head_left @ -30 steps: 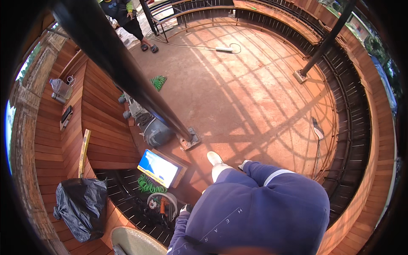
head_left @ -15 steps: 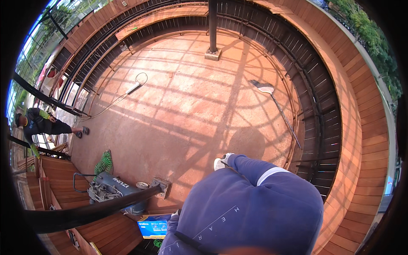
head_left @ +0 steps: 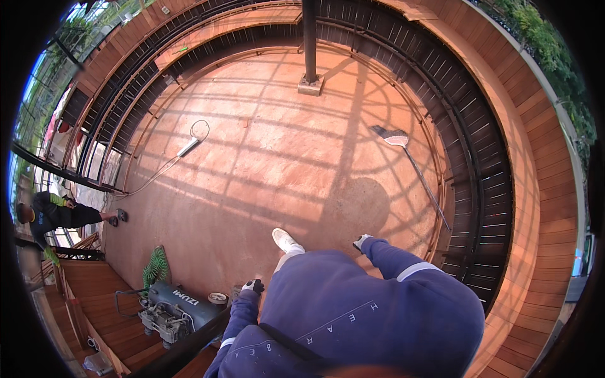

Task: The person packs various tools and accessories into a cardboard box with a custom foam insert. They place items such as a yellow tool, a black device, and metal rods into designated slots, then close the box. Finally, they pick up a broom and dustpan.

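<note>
My left hand [head_left: 254, 286], in a black and white glove, is beside my body near the dark post [head_left: 195, 340]. Its fingers look curled in with nothing visible in them. My right hand [head_left: 362, 242], also gloved, hangs over the reddish floor [head_left: 271, 201]; its small fingers look bent together, and I make out no object there. A white shoe [head_left: 283, 239] of mine is on the floor between my hands. Nearest my left hand is a dark blue air compressor [head_left: 179, 309] with a round gauge-like part at its end.
A long-handled broom [head_left: 416, 167] lies at the right. A white power strip [head_left: 188, 148] with a cord lies at the far left. A coiled green hose [head_left: 155, 266] is behind the compressor. A person [head_left: 60, 210] stands at the left. A post [head_left: 310, 50] rises from the floor. Curved wooden benches [head_left: 523, 189] surround it.
My body has turned and moved. My left hand has come up into fuller view, away from a blue and yellow box now out of sight. My right hand has shifted rightward; my shoe has stepped forward.
</note>
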Demonstrator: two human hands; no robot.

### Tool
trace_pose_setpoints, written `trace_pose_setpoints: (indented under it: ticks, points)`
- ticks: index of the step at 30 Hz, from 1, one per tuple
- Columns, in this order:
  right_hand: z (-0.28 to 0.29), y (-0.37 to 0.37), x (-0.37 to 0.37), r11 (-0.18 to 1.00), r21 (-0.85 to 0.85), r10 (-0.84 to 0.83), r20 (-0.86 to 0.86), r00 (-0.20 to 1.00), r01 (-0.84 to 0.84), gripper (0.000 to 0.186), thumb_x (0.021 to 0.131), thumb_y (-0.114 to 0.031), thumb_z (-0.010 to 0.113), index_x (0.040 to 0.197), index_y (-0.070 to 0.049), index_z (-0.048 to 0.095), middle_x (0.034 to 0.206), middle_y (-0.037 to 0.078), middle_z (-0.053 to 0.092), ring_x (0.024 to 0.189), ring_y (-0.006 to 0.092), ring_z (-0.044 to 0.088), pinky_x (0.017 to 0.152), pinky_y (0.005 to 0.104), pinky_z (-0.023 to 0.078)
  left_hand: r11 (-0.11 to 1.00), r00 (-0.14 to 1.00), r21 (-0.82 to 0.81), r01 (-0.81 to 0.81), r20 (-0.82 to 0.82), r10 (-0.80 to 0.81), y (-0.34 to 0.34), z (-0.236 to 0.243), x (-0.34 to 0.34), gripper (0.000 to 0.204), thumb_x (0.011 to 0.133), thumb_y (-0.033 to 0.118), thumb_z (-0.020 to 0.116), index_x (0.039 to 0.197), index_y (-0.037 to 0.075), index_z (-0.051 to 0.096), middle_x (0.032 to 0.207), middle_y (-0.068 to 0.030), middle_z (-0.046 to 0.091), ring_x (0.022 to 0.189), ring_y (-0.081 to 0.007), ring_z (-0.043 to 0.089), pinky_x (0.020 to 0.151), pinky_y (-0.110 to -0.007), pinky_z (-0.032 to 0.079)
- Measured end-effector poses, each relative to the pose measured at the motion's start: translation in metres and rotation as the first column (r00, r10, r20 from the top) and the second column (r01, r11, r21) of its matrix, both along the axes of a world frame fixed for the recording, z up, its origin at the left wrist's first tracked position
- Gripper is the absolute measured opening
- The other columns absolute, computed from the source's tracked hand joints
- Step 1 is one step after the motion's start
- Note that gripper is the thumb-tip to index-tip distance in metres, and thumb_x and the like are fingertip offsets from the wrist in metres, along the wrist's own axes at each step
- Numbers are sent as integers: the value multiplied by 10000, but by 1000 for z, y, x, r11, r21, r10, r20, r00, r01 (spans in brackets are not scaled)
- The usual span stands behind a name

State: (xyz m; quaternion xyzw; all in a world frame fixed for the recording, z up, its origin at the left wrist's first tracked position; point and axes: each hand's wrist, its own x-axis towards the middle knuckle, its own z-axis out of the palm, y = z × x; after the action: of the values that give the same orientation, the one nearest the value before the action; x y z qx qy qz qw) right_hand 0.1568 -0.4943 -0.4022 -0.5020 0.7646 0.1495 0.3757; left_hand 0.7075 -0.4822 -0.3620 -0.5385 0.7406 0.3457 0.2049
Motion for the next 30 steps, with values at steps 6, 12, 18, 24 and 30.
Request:
trace_pose_setpoints:
  ticks: [6,12,18,24,30]
  points:
    - [19,-52,53,994,30,-112,237,965,108,413,945,-449,598,1050,-82,757,971,166,775,856,309,753,790,433,580,985,997,155,-81,28,78,-40,-22,137,306,903,371,705,1049,107,651,1099,-150,737,1020,-293,714,765,-457,547]
    - [96,-127,78,847,-292,-331,362,871,444,365,934,-421,624,1026,-89,745,1044,162,761,1005,371,717,849,475,564,254,339,559,-789,53,939,-206,-28,128,435,919,368,689,1262,121,582,1034,-175,730,922,-376,719,658,-498,531]
    - [114,-93,3,915,-27,-381,271,884,403,399,1011,-402,545,1137,-91,761,1132,148,764,1135,310,705,963,422,553,560,678,660,-501,-103,728,-335,-28,-45,428,998,277,570,1372,72,537,1083,-245,724,960,-406,719,743,-533,558]
    - [53,-18,-175,624,-169,-757,112,644,763,424,930,-465,620,1130,-124,775,1148,161,752,1117,330,701,985,438,540,656,680,180,733,-204,-704,-330,-18,-278,487,946,376,633,1369,134,627,1175,-146,751,1122,-305,702,976,-425,545]
    - [78,68,-342,534,-83,-846,-47,532,842,467,899,-477,655,1163,-107,762,1273,195,699,1225,335,652,1052,425,511,826,914,398,399,-93,-396,-310,10,-529,374,967,380,595,1217,142,741,1096,-163,763,1066,-290,712,904,-424,535]
